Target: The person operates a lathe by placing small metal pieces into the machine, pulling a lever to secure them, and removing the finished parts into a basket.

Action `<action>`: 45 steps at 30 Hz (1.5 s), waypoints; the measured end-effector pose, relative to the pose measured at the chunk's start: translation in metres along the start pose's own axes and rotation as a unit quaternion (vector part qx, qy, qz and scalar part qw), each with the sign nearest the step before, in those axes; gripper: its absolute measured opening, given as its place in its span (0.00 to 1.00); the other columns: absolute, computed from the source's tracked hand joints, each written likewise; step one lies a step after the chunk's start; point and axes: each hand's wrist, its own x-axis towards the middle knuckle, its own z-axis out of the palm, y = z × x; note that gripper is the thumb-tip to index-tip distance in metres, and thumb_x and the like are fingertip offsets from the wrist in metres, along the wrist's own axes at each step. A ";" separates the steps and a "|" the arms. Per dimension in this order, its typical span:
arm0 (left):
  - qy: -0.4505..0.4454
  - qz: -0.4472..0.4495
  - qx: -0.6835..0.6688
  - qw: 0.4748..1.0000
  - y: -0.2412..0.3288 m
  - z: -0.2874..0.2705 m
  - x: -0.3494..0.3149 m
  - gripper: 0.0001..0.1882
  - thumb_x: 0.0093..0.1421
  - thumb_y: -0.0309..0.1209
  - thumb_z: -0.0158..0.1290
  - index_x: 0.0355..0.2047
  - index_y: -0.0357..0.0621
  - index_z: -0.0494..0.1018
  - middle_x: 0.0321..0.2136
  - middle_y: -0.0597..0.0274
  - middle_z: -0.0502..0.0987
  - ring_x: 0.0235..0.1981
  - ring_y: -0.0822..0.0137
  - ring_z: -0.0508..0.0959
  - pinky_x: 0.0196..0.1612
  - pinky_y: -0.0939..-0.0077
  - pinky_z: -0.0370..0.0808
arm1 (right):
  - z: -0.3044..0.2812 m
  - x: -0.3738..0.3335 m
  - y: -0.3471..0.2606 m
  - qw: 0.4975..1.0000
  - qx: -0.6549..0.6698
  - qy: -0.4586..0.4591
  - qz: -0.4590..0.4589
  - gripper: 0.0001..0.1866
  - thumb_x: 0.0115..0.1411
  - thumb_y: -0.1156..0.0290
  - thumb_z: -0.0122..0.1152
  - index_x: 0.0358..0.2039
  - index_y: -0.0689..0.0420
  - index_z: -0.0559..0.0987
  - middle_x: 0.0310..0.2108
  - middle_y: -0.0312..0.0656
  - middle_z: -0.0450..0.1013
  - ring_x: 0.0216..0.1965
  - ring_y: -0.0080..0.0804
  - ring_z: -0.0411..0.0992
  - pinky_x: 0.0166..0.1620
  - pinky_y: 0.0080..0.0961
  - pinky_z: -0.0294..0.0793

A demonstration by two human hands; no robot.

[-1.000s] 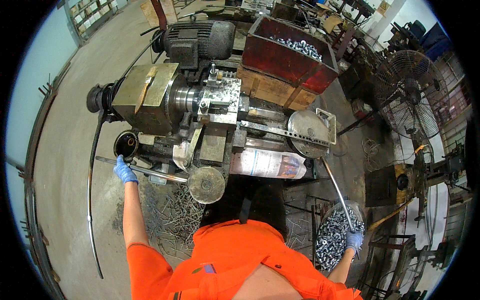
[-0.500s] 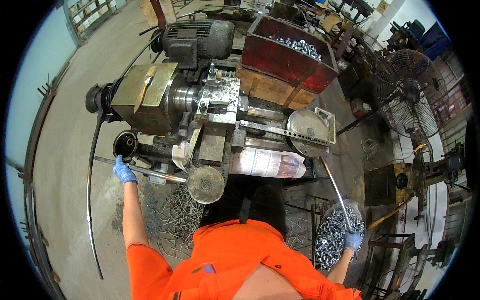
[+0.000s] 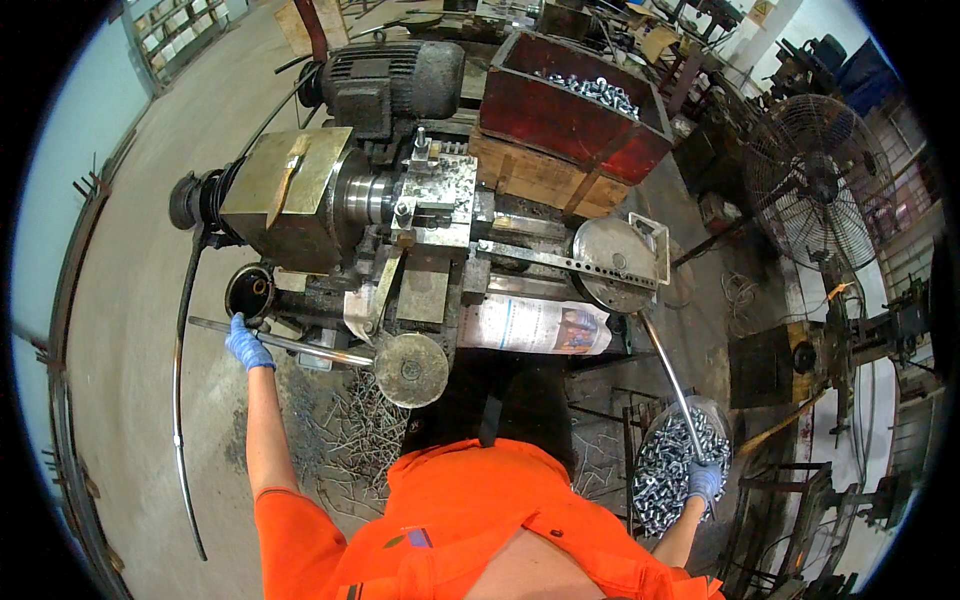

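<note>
My left hand (image 3: 248, 342), in a blue glove, grips a metal lever bar (image 3: 318, 349) near its outer end. That bar runs to a round hub (image 3: 411, 370) at the front of a greasy lathe-like machine (image 3: 435, 195). A cup-shaped dark pot (image 3: 250, 290) is just beyond my left fingers. My right hand (image 3: 705, 481), also gloved, is closed round the lower end of a long steel lever rod (image 3: 667, 370). The rod slopes down from beneath a round metal disc (image 3: 612, 245). Under my right hand stands a basin of shiny metal fittings (image 3: 665, 475).
Behind the machine, a red bin (image 3: 560, 120) of similar fittings rests on a wooden crate (image 3: 530, 175). A motor (image 3: 385, 75) sits at the back. A brush (image 3: 287, 182) lies on the brass-coloured housing (image 3: 325, 215). A large fan (image 3: 820, 185) stands right; metal scraps (image 3: 370, 430) litter the floor.
</note>
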 end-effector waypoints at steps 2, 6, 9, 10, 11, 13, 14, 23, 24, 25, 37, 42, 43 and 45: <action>0.005 0.008 0.006 1.000 -0.001 -0.002 0.002 0.12 0.54 0.32 0.51 0.24 0.33 0.73 0.16 0.57 0.74 0.12 0.67 0.70 0.17 0.73 0.69 | -0.011 -0.008 -0.008 1.000 -0.003 -0.007 -0.002 0.21 0.39 0.54 0.65 0.29 0.58 0.80 0.33 0.56 0.74 0.38 0.50 0.74 0.43 0.37 0.71; 0.010 0.029 0.008 0.999 -0.005 -0.004 0.006 0.11 0.54 0.32 0.51 0.25 0.34 0.73 0.17 0.57 0.74 0.12 0.66 0.70 0.18 0.73 0.69 | -0.013 -0.009 -0.007 1.000 -0.006 -0.026 0.011 0.23 0.38 0.53 0.67 0.30 0.58 0.81 0.35 0.55 0.75 0.39 0.50 0.73 0.45 0.36 0.71; 0.002 0.019 0.012 1.000 -0.003 -0.002 0.004 0.11 0.54 0.32 0.51 0.25 0.34 0.73 0.18 0.57 0.74 0.13 0.66 0.71 0.18 0.72 0.69 | 0.001 -0.002 0.002 1.000 -0.028 -0.011 0.001 0.22 0.40 0.52 0.65 0.29 0.57 0.81 0.32 0.54 0.75 0.36 0.50 0.74 0.42 0.37 0.72; -0.007 0.016 0.019 1.000 -0.005 -0.004 0.007 0.11 0.54 0.33 0.51 0.26 0.34 0.73 0.19 0.57 0.75 0.14 0.65 0.72 0.19 0.71 0.71 | 0.005 0.000 0.005 0.999 -0.039 0.000 -0.009 0.21 0.41 0.51 0.63 0.28 0.56 0.81 0.30 0.54 0.75 0.34 0.50 0.74 0.40 0.38 0.72; -0.015 0.014 0.027 0.999 -0.004 -0.006 0.008 0.11 0.54 0.33 0.51 0.27 0.34 0.73 0.20 0.56 0.75 0.15 0.65 0.73 0.20 0.70 0.73 | 0.005 0.000 0.005 1.000 -0.027 -0.005 -0.002 0.22 0.40 0.52 0.64 0.30 0.57 0.80 0.31 0.54 0.75 0.35 0.50 0.74 0.42 0.38 0.72; -0.009 0.017 0.031 0.999 -0.004 -0.008 0.008 0.12 0.54 0.33 0.51 0.27 0.33 0.73 0.19 0.56 0.75 0.15 0.64 0.73 0.19 0.71 0.73 | 0.003 -0.002 0.002 1.000 -0.001 -0.016 0.012 0.26 0.38 0.53 0.67 0.32 0.60 0.79 0.34 0.56 0.74 0.39 0.50 0.73 0.45 0.37 0.71; 0.002 0.020 0.028 0.999 0.003 0.001 -0.007 0.12 0.54 0.33 0.51 0.26 0.34 0.73 0.18 0.56 0.75 0.14 0.65 0.72 0.18 0.71 0.72 | 0.000 -0.005 0.001 1.000 -0.003 -0.006 0.008 0.25 0.38 0.53 0.66 0.32 0.60 0.79 0.34 0.56 0.74 0.39 0.50 0.73 0.44 0.37 0.71; -0.012 0.022 0.002 1.000 -0.008 -0.006 0.009 0.11 0.54 0.32 0.51 0.24 0.34 0.72 0.16 0.57 0.74 0.12 0.65 0.71 0.17 0.72 0.70 | 0.002 -0.016 -0.011 0.996 0.034 0.050 -0.064 0.26 0.42 0.49 0.63 0.34 0.59 0.78 0.33 0.53 0.75 0.37 0.51 0.73 0.43 0.39 0.71; -0.016 0.024 -0.008 1.000 -0.010 -0.008 0.011 0.11 0.54 0.32 0.51 0.24 0.34 0.72 0.16 0.57 0.74 0.12 0.65 0.71 0.17 0.71 0.70 | 0.001 -0.020 -0.027 0.992 0.046 0.082 -0.090 0.26 0.43 0.49 0.62 0.35 0.57 0.78 0.33 0.52 0.75 0.38 0.51 0.73 0.44 0.39 0.70; -0.012 0.019 -0.002 1.000 -0.014 -0.011 0.013 0.11 0.54 0.32 0.51 0.24 0.34 0.72 0.17 0.57 0.74 0.12 0.65 0.71 0.17 0.71 0.70 | -0.001 -0.023 -0.045 0.985 0.058 0.114 -0.116 0.25 0.44 0.49 0.60 0.36 0.56 0.78 0.34 0.51 0.75 0.38 0.51 0.72 0.45 0.40 0.69; -0.033 -0.002 0.012 0.999 -0.012 -0.013 0.013 0.13 0.55 0.34 0.49 0.27 0.34 0.72 0.17 0.54 0.74 0.11 0.63 0.72 0.15 0.71 0.72 | -0.036 0.072 -0.162 0.974 -0.117 0.079 -0.178 0.24 0.45 0.53 0.59 0.44 0.46 0.76 0.48 0.43 0.68 0.54 0.44 0.61 0.59 0.52 0.50; -0.038 -0.002 0.063 0.997 -0.008 -0.005 -0.003 0.15 0.55 0.36 0.49 0.28 0.33 0.72 0.13 0.51 0.72 0.09 0.61 0.71 0.13 0.72 0.70 | -0.045 0.161 -0.239 0.972 -0.152 0.102 -0.146 0.26 0.47 0.56 0.57 0.49 0.46 0.72 0.51 0.43 0.65 0.56 0.44 0.59 0.57 0.52 0.52; -0.042 -0.009 0.055 0.998 -0.007 -0.002 -0.005 0.15 0.55 0.36 0.49 0.29 0.33 0.72 0.13 0.51 0.72 0.10 0.61 0.71 0.13 0.72 0.70 | -0.044 0.172 -0.257 0.970 -0.165 0.112 -0.141 0.27 0.48 0.56 0.56 0.51 0.46 0.71 0.51 0.44 0.65 0.56 0.45 0.59 0.56 0.53 0.53; -0.039 -0.021 0.079 0.996 -0.014 -0.011 0.004 0.16 0.57 0.38 0.47 0.34 0.35 0.71 0.14 0.52 0.72 0.11 0.63 0.73 0.16 0.72 0.74 | -0.063 0.157 -0.310 0.969 -0.155 0.096 -0.168 0.30 0.49 0.55 0.55 0.54 0.49 0.67 0.52 0.46 0.64 0.57 0.45 0.58 0.58 0.52 0.50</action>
